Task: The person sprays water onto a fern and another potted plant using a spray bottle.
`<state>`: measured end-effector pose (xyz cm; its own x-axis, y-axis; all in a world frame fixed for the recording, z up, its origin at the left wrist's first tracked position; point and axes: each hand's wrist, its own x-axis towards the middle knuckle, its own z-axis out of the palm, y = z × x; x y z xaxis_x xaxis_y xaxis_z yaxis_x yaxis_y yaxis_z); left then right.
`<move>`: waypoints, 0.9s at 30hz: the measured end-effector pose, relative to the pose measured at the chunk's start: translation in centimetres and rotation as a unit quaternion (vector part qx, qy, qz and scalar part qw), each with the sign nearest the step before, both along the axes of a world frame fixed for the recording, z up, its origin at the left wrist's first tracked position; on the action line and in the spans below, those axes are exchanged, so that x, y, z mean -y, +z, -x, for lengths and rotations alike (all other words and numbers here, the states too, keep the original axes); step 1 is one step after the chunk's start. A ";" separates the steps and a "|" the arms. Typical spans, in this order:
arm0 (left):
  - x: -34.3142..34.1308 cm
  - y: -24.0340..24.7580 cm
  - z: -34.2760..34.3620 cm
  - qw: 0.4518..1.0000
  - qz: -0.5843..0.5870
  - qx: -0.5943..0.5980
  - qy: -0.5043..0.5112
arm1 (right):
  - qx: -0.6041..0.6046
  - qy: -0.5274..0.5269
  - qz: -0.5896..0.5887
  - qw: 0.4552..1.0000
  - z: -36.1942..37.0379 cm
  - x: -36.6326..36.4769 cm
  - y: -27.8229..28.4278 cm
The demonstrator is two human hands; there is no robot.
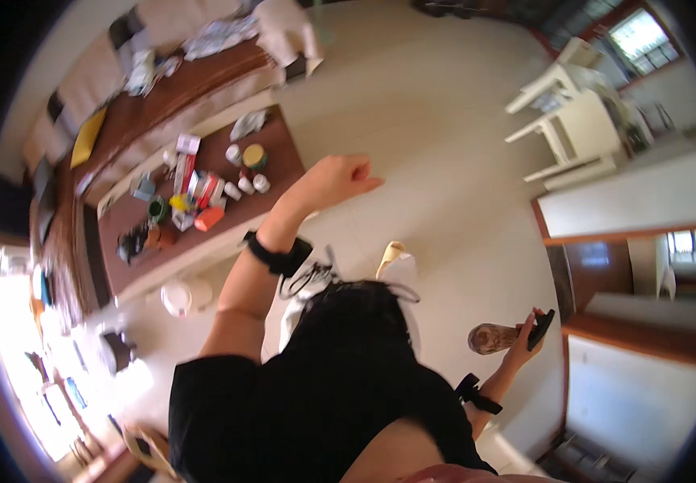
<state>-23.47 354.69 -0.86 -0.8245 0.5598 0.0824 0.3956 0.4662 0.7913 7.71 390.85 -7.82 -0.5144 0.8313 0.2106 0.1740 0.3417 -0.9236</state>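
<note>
My left hand is held out in front of me over the floor, near the coffee table's right end. Its fingers are loosely curled, the thumb stands apart, and nothing shows in it. At the lower right my right hand is closed on a dark flat thing, whose kind I cannot make out. Against that hand, on its left, shows a brown mottled rounded thing; whether it is joined to the dark thing or stands behind it I cannot tell. Both wrists wear black bands.
A brown coffee table at the left bears jars, bottles, packets and an orange item. Behind it runs a long sofa with cloths. White plastic chairs stand at the far right, above a white cabinet. A white bucket is beside the table.
</note>
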 end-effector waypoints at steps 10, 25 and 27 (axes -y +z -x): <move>-6.0 0.0 14.1 0.976 -0.040 -0.003 0.214 | -0.002 0.341 -0.045 0.939 38.9 -13.1 4.6; -12.6 0.3 49.0 0.935 -0.043 0.003 0.353 | -0.078 0.404 -0.006 0.912 82.2 -20.8 7.1; -15.0 1.4 56.0 0.953 -0.038 -0.009 0.301 | -0.082 0.368 -0.018 0.926 86.5 -21.3 7.1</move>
